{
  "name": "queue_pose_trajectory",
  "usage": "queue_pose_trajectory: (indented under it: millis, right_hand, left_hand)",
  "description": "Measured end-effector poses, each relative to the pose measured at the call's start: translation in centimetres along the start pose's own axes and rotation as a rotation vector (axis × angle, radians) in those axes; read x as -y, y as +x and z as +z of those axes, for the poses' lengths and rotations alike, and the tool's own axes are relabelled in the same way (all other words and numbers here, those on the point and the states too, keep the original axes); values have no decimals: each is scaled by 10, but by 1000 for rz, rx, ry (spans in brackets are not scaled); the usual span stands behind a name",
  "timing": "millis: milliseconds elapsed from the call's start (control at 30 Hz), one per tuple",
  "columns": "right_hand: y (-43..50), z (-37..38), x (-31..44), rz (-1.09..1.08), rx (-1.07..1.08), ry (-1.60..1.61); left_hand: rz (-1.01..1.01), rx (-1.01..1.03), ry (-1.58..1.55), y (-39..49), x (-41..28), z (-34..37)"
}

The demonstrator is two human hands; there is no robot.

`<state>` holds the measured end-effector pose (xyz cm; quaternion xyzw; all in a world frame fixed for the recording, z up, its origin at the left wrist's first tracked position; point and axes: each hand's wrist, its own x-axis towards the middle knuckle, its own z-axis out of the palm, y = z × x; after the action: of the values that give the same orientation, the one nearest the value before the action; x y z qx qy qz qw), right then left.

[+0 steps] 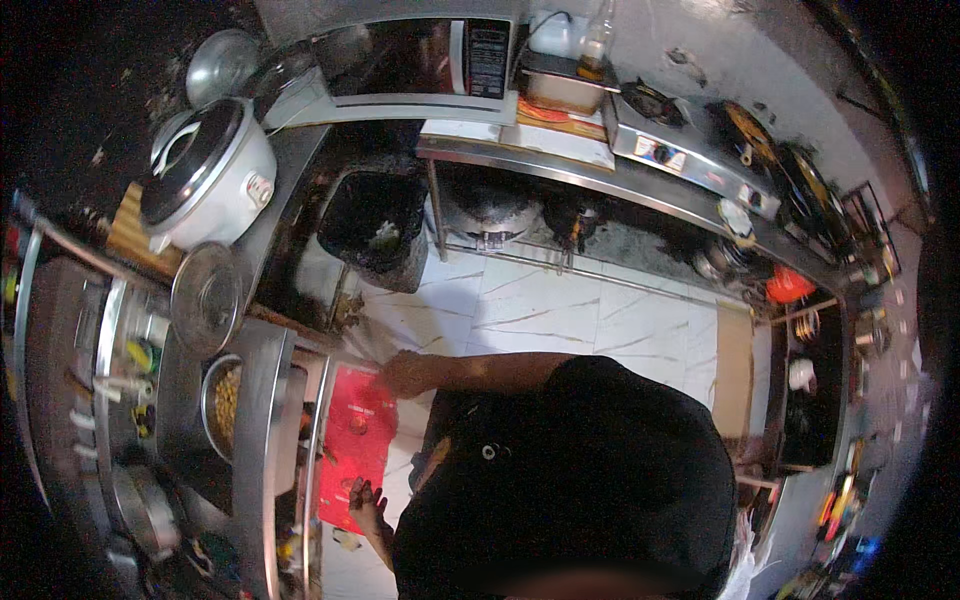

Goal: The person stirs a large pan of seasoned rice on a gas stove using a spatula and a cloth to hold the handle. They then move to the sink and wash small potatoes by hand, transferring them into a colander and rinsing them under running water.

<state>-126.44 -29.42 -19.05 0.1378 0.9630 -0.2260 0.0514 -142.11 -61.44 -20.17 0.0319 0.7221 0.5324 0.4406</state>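
Observation:
My right hand (407,374) is blurred at the upper corner of a red printed plastic sheet or bag (354,431). Whether its fingers grip that corner cannot be made out. Lower down, my left hand (366,507) has its fingers spread in front of the sheet's lower part, with nothing seen in it. The red sheet bears writing and round prints, and lies along the front of a steel counter (264,450). On that counter stands a metal bowl (218,442) of small yellowish pieces, with a round lid (208,298) just above it in the view.
A white rice cooker (217,180) stands at upper left, near a microwave oven (409,64). Below is a black-lined bin (375,225) on the marble-patterned floor (540,307). A gas stove (675,142) tops the back counter. Shelves (814,390) line the right side.

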Motion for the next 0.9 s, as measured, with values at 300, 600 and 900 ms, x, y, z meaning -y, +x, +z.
queue_pose_trajectory:
  millis: [300, 600, 900]
  right_hand:
    - [67, 16, 40, 62, -33, 146]
    - [232, -32, 177, 36, 21, 163]
    - [418, -81, 243, -61, -342, 386]
  left_hand:
    - [462, -117, -124, 77, -149, -100]
    - [445, -535, -546, 117, -213, -335]
    - [331, -537, -596, 149, -206, -422]
